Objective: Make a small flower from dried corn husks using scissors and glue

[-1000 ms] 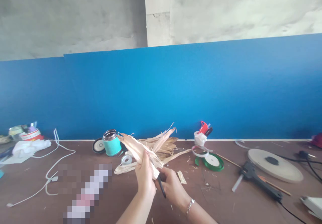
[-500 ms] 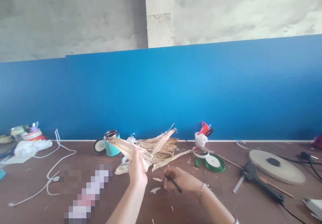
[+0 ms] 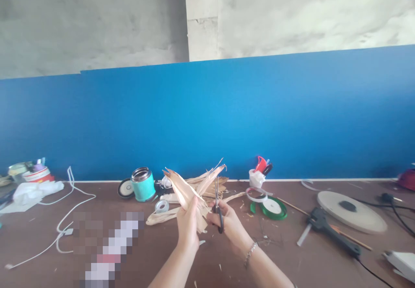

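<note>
My left hand (image 3: 188, 225) is closed on a pale dried husk leaf (image 3: 181, 188), holding it up with its tip pointing up and left. My right hand (image 3: 228, 223) grips black-handled scissors (image 3: 218, 204), blades pointing upward right beside the leaf's right edge. A pile of more dried husk leaves (image 3: 210, 184) lies on the brown table (image 3: 136, 257) just behind both hands. Small husk offcuts lie on the table under my hands.
A teal jar (image 3: 142, 184) and its lid stand left of the pile. Green ribbon roll (image 3: 274, 207), a white cup with pens (image 3: 257, 175), a black glue gun (image 3: 330, 232), a round wooden disc (image 3: 352, 206) lie right. White cable (image 3: 69, 219) and clutter sit left.
My right hand came back from the table at the right and raised the scissors upright against the leaf. My left hand turned the leaf more upright.
</note>
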### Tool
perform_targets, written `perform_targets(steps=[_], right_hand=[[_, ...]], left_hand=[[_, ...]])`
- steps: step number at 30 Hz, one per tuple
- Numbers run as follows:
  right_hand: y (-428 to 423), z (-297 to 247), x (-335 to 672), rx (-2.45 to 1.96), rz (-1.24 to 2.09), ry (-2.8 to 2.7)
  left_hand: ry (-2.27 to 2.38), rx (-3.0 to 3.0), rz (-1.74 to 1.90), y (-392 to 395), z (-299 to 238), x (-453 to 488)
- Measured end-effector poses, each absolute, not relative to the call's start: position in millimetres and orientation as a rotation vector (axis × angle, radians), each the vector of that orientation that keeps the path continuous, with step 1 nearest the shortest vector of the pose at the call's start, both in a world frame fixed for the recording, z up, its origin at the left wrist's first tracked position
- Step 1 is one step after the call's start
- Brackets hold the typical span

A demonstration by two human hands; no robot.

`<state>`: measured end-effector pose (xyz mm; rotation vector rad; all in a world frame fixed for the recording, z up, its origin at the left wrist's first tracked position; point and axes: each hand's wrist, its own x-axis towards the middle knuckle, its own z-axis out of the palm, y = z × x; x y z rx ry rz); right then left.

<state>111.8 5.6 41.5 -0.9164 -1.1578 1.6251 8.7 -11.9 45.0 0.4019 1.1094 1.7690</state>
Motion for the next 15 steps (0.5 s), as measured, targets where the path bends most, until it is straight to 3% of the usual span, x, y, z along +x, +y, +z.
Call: perform_targets(steps=[10,15], right_hand=[[6.3,39.8,113.9,-0.979,1.655,-1.318],[19.1,42.4,137.1,-0.945,1.757,-1.687]], left_hand=[[1.122,0.335,1.793,-10.0,45.0,6.9],[1.176,0.298,1.884,-0.3,49.8,-12.4]])
